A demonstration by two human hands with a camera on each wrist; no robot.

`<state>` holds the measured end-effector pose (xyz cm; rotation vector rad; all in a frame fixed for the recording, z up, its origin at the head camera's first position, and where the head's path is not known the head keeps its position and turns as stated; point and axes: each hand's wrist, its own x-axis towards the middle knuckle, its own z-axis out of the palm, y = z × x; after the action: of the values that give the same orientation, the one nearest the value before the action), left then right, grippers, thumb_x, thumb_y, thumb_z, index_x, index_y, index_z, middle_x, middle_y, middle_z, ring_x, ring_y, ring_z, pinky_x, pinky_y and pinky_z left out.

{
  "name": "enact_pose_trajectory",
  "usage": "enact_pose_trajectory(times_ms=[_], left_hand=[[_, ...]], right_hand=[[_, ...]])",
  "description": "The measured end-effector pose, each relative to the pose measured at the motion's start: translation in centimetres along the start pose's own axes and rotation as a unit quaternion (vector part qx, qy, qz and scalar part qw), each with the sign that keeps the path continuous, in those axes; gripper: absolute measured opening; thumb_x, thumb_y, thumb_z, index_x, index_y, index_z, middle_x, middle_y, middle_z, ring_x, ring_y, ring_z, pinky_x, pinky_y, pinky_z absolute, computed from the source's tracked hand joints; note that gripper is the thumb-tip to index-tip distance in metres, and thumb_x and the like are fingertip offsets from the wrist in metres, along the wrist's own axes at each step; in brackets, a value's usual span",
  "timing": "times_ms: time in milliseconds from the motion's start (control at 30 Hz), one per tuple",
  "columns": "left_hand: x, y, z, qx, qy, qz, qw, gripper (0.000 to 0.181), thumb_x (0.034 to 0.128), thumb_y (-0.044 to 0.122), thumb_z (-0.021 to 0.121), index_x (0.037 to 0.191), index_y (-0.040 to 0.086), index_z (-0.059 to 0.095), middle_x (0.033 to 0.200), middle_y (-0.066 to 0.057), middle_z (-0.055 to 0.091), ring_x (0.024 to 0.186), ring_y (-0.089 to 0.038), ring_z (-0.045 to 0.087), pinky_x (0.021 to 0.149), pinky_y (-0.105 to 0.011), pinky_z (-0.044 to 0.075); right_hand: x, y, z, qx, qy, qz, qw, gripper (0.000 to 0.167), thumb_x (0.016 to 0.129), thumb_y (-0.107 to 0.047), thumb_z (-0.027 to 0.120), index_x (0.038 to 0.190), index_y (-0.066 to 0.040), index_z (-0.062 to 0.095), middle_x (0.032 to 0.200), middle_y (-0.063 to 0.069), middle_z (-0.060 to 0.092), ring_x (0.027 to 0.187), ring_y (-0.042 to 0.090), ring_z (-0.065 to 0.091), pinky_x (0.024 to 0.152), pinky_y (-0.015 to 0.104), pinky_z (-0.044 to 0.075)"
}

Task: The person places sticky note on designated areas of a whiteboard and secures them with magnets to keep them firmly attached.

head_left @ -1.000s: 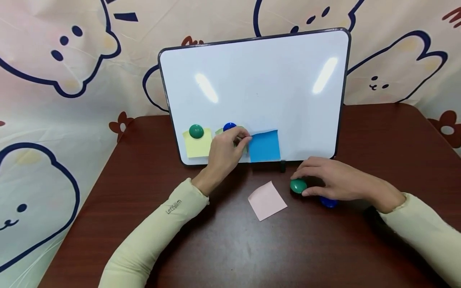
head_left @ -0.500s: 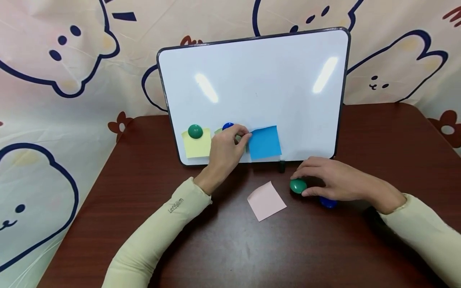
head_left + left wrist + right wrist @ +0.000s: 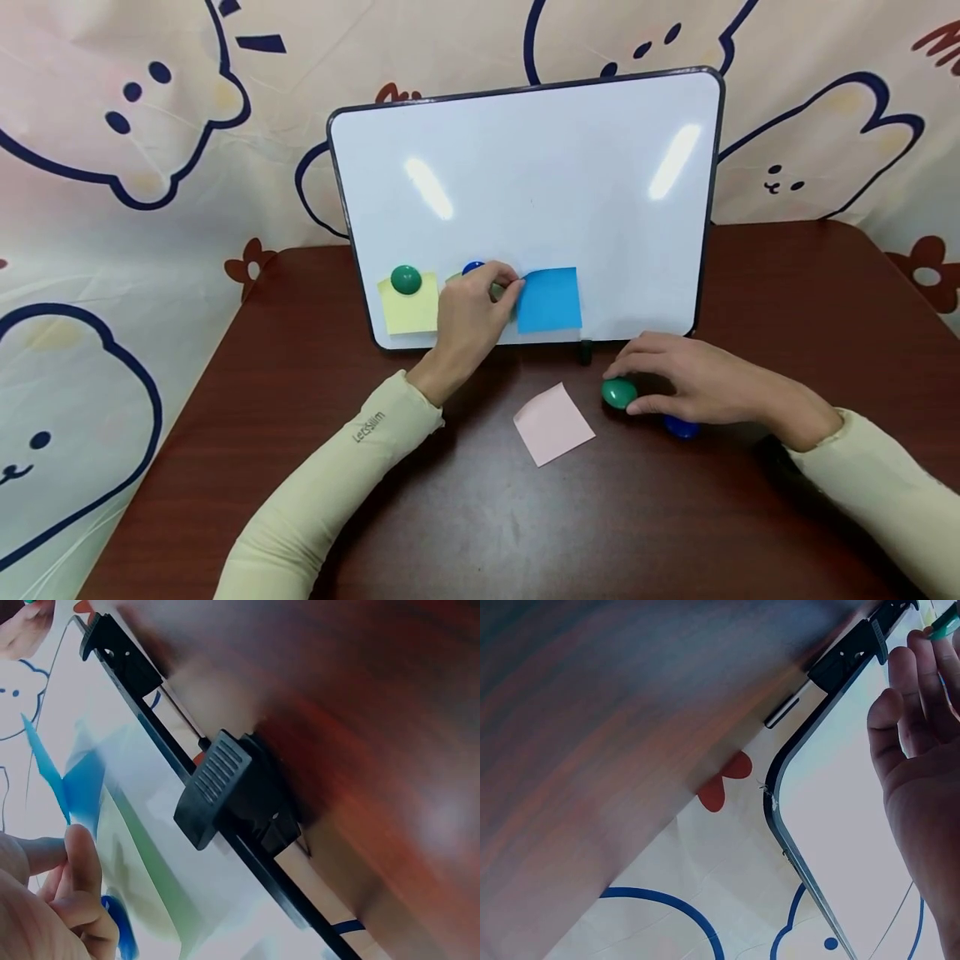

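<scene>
- My two hands are well apart. My left hand (image 3: 471,312) pinches the upper left corner of a blue note (image 3: 551,302) between thumb and fingertip; the note reaches rightward from there, in front of the whiteboard (image 3: 615,208). I cannot tell whether it touches the board.
- My right hand (image 3: 697,379) holds a green magnet (image 3: 618,393) between thumb and fingers, low over the bench (image 3: 450,525).
- Dark lettering (image 3: 368,427) runs along my left sleeve (image 3: 315,500), behind that hand; it starts "Ler" and ends like "lim", the middle too creased to read.
- My left hand blocks the head view of most of a pale green note (image 3: 142,877) and part of a blue magnet (image 3: 472,267) beside it.
- Left of that hand, a yellow note (image 3: 411,315) is on the board, with another green magnet (image 3: 406,280) over its top edge.
- Between my hands, nearer to me, a pink note (image 3: 553,427) lies on the bench.
- A second blue magnet (image 3: 681,427) sits just below my right palm, partly covered by it.
- A black clip (image 3: 586,352) grips the board's lower edge, left of my right fingertips.
- Beyond both hands hangs a cartoon-printed sheet (image 3: 285,125).
</scene>
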<state>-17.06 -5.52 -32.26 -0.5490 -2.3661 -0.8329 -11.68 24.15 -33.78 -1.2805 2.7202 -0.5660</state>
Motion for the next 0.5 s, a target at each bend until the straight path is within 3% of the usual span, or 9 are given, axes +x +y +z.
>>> enact_pose_trajectory(times_ms=[500], left_hand=[[0.12,-0.04,0.27,0.025,0.008,-0.012,0.9996,0.015,0.0919,0.022,0.072,0.092,0.007,0.073,0.085,-0.006,0.077,0.075,-0.017,0.071,0.067,-0.03,0.056]], right_hand=[[-0.07,0.06,0.02,-0.007,0.001,0.0,1.0,0.039,0.088,-0.042,0.074,0.125,-0.035,0.063,0.123,-0.02,0.059,0.113,0.0,0.054,0.093,0.032,0.055]])
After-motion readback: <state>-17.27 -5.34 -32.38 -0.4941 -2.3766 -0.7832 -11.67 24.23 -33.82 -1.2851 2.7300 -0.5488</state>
